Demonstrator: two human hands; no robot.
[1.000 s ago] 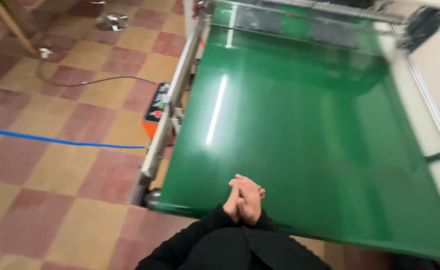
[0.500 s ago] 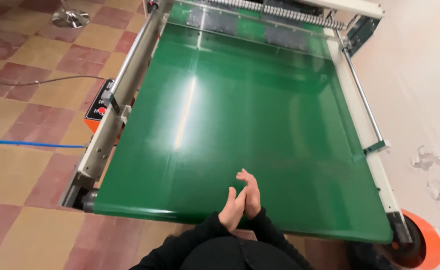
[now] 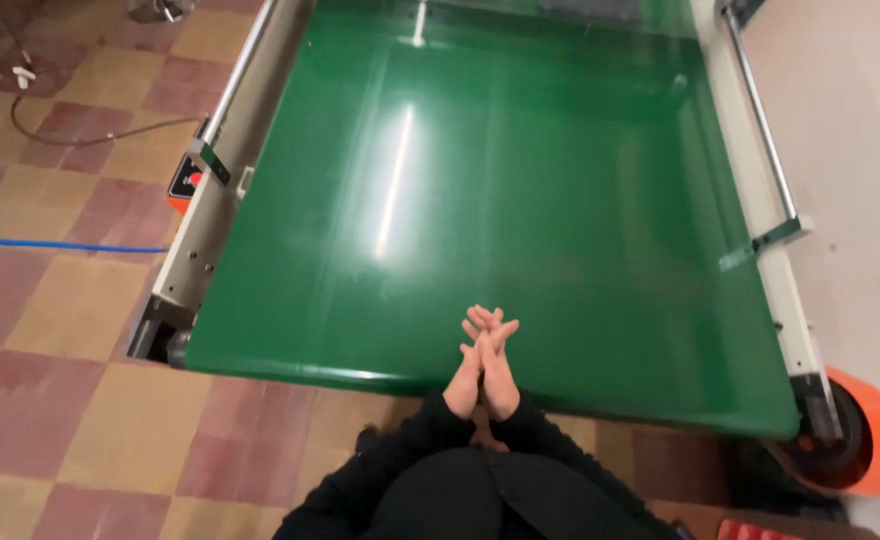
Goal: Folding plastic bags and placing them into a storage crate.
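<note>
We stand at the near end of a wide green conveyor belt (image 3: 520,190), our two hands pressed palm to palm above its front edge. The left hand (image 3: 468,372) and the right hand (image 3: 501,372) meet flat along the palms, the fingers (image 3: 482,322) crossing loosely at the tips and pointing away from us over the belt. Both hold nothing; black sleeves (image 3: 415,440) cover our arms to the wrists.

The belt itself lies directly beneath and ahead of our hands, glossy and bare, a streak of reflected light running up its middle. In our judgement, hands kept together, high and clear of the moving surface and the end roller are well placed; loose cuffs should stay back from the edge below the wrists.

To the left of our hands a pale metal side rail (image 3: 205,200) runs along the belt, with a small orange control box (image 3: 186,186) fixed outside it. To the right a second rail (image 3: 775,230) carries a thin steel rod, and just beyond its near end sits an orange wheel (image 3: 875,445).

No bin, tray or box shows anywhere within reach, so we can report nothing contained.

Farther left, a checkered tile floor (image 3: 70,320) spreads out, crossed by a blue line (image 3: 50,244) and a dark cable (image 3: 70,135).
</note>
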